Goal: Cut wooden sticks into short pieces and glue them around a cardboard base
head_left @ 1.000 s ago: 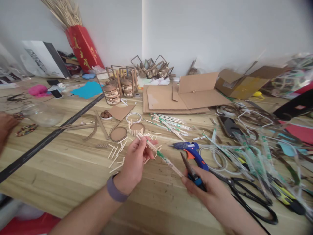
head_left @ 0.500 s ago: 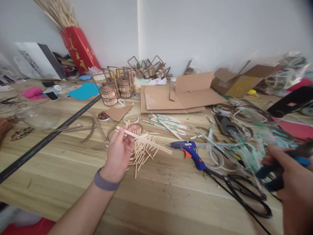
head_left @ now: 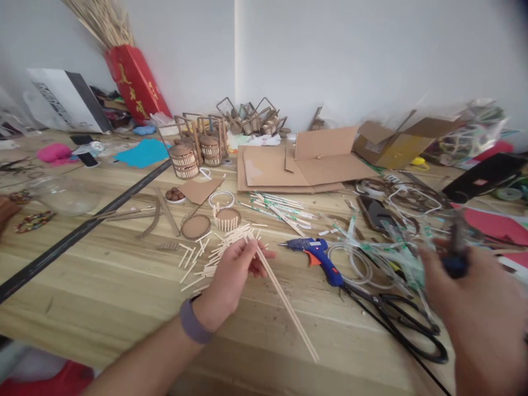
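Two thin, pale wooden sticks [head_left: 289, 308] are pinched in my left hand [head_left: 231, 275] and slant down toward the front of the table. Under and behind that hand lies a pile of short cut sticks [head_left: 210, 261]. My right hand [head_left: 482, 308], at the right, is wrapped round pliers [head_left: 457, 242] with dark blue handles; their jaws are blurred. Just beyond the pile stands a small round base [head_left: 226, 218] with short sticks upright along its rim, beside a flat brown disc [head_left: 196, 226]. A blue glue gun [head_left: 332, 267] lies between my hands.
Black-handled scissors [head_left: 412, 324] and a cable lie at the front right. Flattened cardboard [head_left: 272, 165] is at the back, near small lidded baskets [head_left: 184, 159]. Paper-wrapped sticks [head_left: 284, 209] lie mid-table. At the far left, another person's hand [head_left: 8, 214] shows beside a clear jar.
My left hand has moved right and toward me, and the sticks have swung to point down toward the front. My right hand has shifted left and turned with the pliers.
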The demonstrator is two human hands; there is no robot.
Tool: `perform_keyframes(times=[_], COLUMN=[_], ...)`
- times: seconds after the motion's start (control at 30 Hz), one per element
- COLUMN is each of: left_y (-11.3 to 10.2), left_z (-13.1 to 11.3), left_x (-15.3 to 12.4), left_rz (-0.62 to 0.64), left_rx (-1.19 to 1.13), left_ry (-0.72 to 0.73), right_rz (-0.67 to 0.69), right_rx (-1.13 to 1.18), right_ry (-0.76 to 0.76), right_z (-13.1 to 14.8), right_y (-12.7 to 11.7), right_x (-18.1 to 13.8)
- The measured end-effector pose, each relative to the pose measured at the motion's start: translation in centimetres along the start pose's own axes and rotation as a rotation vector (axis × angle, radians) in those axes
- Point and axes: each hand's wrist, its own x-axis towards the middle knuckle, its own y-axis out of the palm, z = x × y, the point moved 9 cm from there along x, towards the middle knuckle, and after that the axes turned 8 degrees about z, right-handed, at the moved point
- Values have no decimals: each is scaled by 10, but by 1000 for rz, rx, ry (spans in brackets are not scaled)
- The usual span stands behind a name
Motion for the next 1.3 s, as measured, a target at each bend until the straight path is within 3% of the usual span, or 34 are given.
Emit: perform_keyframes(times=[0.03, 0.13, 0.2, 0.33, 0.47, 0.63, 0.73, 1.07, 1.3], left_y=[4, 12, 16, 23, 22, 7, 8, 54, 69], left_z=[4, 14, 17, 23, 26, 10, 5, 1, 26], left_x=[0, -2, -3, -4, -4, -2, -3, -28, -39], left_rz=[23, 61, 78, 116, 129, 19, 18, 364, 571], left_rx=[35, 107, 155, 202, 229, 384, 438, 802, 518], left_ry=[-16, -29, -16, -30, -52, 56, 66, 132, -88], right_rz=[53, 581, 797, 951, 942, 800, 698, 511, 448], right_rx=[-50, 171, 232, 208, 205, 125, 156, 543, 593], right_ry=[-56, -337, -391, -413, -404, -333, -304, -142, -127], right_z=[22, 91, 114, 126, 122, 103, 95, 74, 71], right_y=[12, 82, 113, 138, 140, 142, 133, 111, 112], right_x=[-6, -43, -71, -101, -101, -82, -70, -59, -60])
